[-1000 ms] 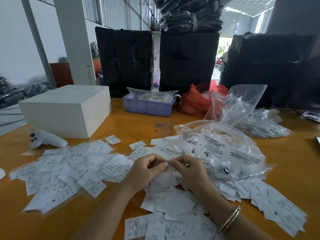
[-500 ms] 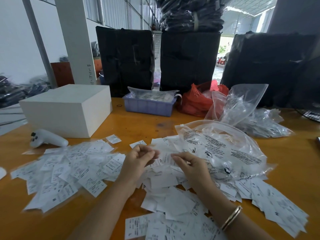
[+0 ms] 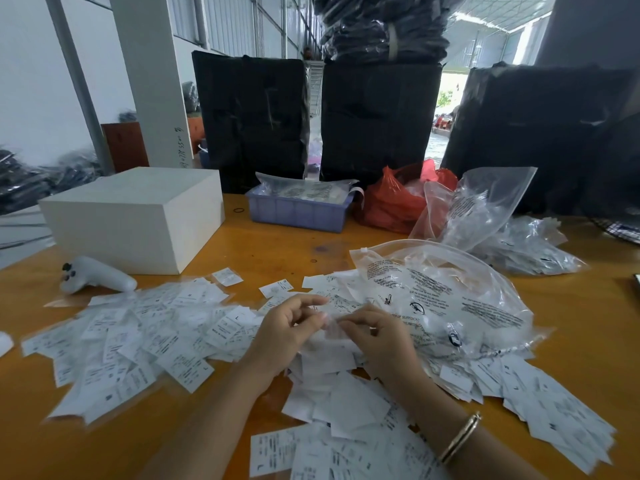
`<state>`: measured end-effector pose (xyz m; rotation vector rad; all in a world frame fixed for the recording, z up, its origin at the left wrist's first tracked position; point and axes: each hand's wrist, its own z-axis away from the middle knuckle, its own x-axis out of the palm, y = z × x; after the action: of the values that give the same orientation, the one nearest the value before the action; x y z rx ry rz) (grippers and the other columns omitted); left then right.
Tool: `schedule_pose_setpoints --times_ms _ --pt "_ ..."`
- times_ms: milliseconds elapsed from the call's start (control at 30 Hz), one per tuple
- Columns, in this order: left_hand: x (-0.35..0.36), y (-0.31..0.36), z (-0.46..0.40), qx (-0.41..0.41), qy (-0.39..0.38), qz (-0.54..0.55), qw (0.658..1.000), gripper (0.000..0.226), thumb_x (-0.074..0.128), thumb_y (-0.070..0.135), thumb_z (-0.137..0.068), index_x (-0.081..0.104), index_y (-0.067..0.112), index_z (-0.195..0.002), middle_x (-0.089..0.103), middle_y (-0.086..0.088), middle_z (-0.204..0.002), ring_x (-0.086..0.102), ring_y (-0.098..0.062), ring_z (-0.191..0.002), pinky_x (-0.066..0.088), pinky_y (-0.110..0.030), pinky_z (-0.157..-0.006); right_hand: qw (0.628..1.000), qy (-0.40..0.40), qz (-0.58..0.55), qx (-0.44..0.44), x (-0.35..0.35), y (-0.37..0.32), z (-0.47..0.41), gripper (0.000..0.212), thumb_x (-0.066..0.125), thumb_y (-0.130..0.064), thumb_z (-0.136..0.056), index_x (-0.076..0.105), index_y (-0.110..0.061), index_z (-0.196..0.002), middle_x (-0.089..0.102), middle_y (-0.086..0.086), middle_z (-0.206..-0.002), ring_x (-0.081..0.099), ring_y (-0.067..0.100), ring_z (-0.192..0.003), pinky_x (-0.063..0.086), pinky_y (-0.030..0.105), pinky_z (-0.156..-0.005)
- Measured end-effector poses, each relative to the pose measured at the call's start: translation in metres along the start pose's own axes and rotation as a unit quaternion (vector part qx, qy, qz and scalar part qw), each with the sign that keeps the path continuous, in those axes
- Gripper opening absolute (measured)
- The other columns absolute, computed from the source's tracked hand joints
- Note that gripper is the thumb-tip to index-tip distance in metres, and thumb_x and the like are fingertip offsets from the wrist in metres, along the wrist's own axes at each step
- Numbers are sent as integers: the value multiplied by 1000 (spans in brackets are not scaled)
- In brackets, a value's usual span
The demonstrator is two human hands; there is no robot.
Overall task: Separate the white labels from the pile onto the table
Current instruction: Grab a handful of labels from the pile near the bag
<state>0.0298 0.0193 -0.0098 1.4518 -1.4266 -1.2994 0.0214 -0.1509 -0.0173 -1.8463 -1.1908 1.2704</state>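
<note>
Two hands are working over the label pile on the worktop: your left hand and right hand are apparently pinching one blurred white label between them.

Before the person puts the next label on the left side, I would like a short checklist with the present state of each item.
1. Label held between both hands: the left hand and the right hand meet on a blurred white label; ok.
2. Only one label pinched: cannot tell, blurred.
3. Separated labels lie spread on the left of the table: ok.
4. Unsorted pile within reach under the hands: ok.
5. Clear printed bag lies on the pile's right part and covers some labels: not ok.
</note>
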Motion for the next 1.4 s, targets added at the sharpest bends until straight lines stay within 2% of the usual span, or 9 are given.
schedule_pose_setpoints --times_ms 167,300,400,467,567,667,900,1067,1400 --pt "2 0 0 -11 -19 -24 999 11 63 25 -90 73 22 -86 73 13 -80 65 3 -76 46 -7 -64 1000 -8 -20 -5 -2 -4 1 19 66 -15 -86 71 -33 -88 65 -12 -88 60 0 -79 45 15 -69" --pt "-2 0 -3 2 37 -32 999 7 68 20 -86 71 19 -79 73 13 -77 65 3 -70 45 -6 -60 998 51 -37 -9 -6 -4 2 28 57 -4 -90 68 -22 -109 60 -15 -78 45 1 -45 33 10 -44" --pt "-3 -1 -5 13 50 -32 998 5 72 19 -82 70 19 -77 72 12 -75 65 0 -71 45 -6 -60 988 103 -115 15 -14 -6 1 39 56 -3 -91 57 -30 -119 57 -18 -64 36 2 -42 30 14 -39" --pt "-3 -1 -5 22 52 -55 997 7 74 20 -80 69 22 -76 70 15 -74 64 1 -70 45 -6 -60 976 123 -174 33 -19 -9 1 36 57 -5 -90 61 -32 -114 56 -14 -66 38 3 -46 32 16 -41" --pt "-3 -4 -5 42 51 -103 992 11 76 24 -78 66 28 -75 66 24 -75 60 6 -72 45 -4 -60 958 125 -253 56 -23 -16 3 23 59 -9 -90 71 -28 -85 52 -7 -53 36 4 -41 31 15 -37" --pt "-2 -5 -5 52 41 -121 990 11 75 31 -76 64 31 -77 64 30 -78 59 10 -76 44 -3 -60 950 128 -279 57 -20 -20 5 22 60 -7 -89 68 -23 -77 53 -9 -51 36 3 -41 31 14 -37" --pt "-2 -7 -4 84 40 -121 988 12 76 28 -77 64 31 -79 65 27 -80 61 7 -78 45 -4 -63 973 132 -186 35 -9 -16 5 19 64 -6 -87 66 -24 -78 54 -20 -54 43 -1 -46 34 11 -44" --pt "-2 -8 -5 91 40 -116 988 15 77 25 -77 64 32 -80 66 27 -82 61 7 -79 46 -4 -65 967 151 -205 30 -12 -15 5 23 62 -5 -88 65 -26 -77 56 -21 -56 49 -2 -50 38 10 -47" --pt "-3 -10 -5 100 42 -119 987 16 75 23 -79 63 33 -77 65 26 -80 62 4 -76 51 -11 -64 995 69 -73 3 -8 -13 7 22 63 -9 -87 64 -30 -82 61 -14 -58 35 3 -41 28 16 -41"
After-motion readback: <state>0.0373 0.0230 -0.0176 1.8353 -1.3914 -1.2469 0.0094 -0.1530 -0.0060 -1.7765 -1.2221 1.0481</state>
